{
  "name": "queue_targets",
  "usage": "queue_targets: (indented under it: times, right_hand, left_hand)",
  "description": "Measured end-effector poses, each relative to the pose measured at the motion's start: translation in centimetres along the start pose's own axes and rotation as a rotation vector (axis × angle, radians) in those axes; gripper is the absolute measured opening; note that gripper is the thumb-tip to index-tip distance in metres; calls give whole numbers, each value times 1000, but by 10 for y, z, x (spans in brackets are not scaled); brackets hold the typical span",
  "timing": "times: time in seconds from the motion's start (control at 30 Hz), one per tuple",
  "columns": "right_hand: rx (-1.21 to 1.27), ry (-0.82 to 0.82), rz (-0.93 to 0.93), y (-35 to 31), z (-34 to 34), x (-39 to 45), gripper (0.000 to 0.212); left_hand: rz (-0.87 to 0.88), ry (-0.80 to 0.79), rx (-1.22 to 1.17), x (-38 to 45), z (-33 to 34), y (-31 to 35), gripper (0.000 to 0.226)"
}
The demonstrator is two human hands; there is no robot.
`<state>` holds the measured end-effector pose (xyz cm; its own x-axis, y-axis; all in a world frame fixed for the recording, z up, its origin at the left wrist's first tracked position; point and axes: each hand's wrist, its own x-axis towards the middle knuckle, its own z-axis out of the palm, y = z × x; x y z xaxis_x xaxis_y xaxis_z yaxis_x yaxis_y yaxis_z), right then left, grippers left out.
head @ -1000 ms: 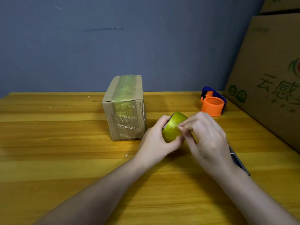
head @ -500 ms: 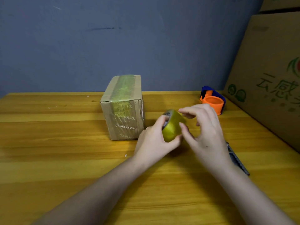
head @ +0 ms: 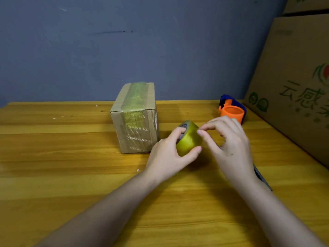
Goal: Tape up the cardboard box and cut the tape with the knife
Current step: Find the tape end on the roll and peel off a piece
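Box (head: 135, 118) sits on the table (head: 53, 157), 10 o'clock of the hands. Left hand (head: 169, 155) grips the tape (head: 188, 138); right hand (head: 229, 145) pinches at its edge. Probably best to pick slowly till the end lifts.

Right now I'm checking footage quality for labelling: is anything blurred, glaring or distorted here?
Head view: the cardboard box shows sheen on its tape, its print hard to read; the tape roll and both hands are slightly soft; the table edge bows from the wide-angle lens; lighting is dim and even.
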<state>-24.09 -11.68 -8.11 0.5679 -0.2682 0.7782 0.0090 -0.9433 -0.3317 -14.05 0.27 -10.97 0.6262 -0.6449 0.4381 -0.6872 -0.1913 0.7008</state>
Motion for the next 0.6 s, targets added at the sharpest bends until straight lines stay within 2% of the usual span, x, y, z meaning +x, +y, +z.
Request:
queue_targets:
  times: [0.13,0.33,0.4,0.5,0.6]
  right_hand:
    - [-3,-18,25,5,-1,-1,18]
    - [-193,21,-49,12,-6,1,18]
    - [-214,47,-111,12,-7,1,19]
    - [-234,29,-195,8,-6,1,22]
    - [-256,-3,-229,6,-11,5,23]
  left_hand:
    - [16,-124,-164,3,-1,-12,34]
    - [97,-185,22,3,-4,-4,45]
    - [99,-162,74,3,-4,0,39]
    - [6,-172,-147,7,-1,6,15]
    - [-54,-196,-295,9,1,12,15]
